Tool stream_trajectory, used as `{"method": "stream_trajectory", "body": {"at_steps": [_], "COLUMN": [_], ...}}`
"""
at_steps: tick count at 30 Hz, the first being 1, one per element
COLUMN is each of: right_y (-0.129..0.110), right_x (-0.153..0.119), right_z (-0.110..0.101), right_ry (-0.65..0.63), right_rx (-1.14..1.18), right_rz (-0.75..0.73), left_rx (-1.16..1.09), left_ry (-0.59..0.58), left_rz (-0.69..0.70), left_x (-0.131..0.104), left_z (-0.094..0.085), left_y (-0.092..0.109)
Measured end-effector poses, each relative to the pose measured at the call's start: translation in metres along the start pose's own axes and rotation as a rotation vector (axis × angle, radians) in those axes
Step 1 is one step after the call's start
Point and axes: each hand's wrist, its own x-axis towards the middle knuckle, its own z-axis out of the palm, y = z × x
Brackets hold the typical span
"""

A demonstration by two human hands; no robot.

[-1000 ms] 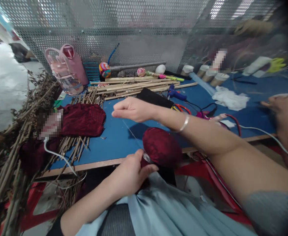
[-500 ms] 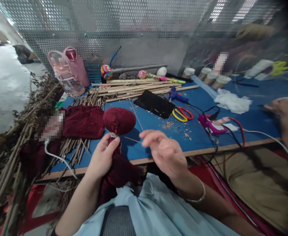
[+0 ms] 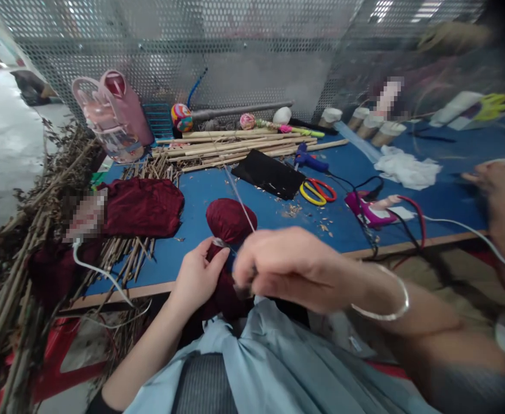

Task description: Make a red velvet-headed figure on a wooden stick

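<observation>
My left hand (image 3: 204, 273) pinches the narrow neck of a dark red cloth bundle (image 3: 231, 220), just under its rounded, stuffed end. Pale thread or tape shows at the neck beside my thumb. My right hand (image 3: 293, 267), wearing a bangle, is close on the right with its fingers curled in and partly blurred. A thin thread (image 3: 242, 202) runs from the back of the table to these fingers, which are closed on it. The bundle's lower part hangs by my lap, partly hidden by my hands.
On the blue table (image 3: 200, 190) lie dark red cloth (image 3: 142, 207), wooden sticks (image 3: 235, 150), black fabric (image 3: 269, 174), scissors (image 3: 316, 192) and a blue glue gun (image 3: 310, 159). A pink bottle (image 3: 127, 109) stands back left. Another person's hand (image 3: 504, 195) is at the right edge.
My right hand has moved inward, in front of the bundle's neck, and its fingers have curled closed. The bundle and my left hand have shifted a little to the right and the bundle has turned.
</observation>
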Motion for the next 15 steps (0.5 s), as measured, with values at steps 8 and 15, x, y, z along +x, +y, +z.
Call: {"method": "stream_trajectory", "body": {"at_steps": [8,15], "right_y": [0.026,0.102], "right_x": [0.094,0.110], "right_z": [-0.046,-0.011], "right_ry": [-0.202,-0.226], "right_rx": [-0.314,-0.015], "right_rz": [-0.056,0.174], "left_rx": [-0.035,-0.120], "left_ry": [-0.262,-0.403], "left_rz": [0.041,0.100], "left_x": [-0.015,-0.039], "left_z": [0.013,0.006], "left_y": [0.014,0.041]}}
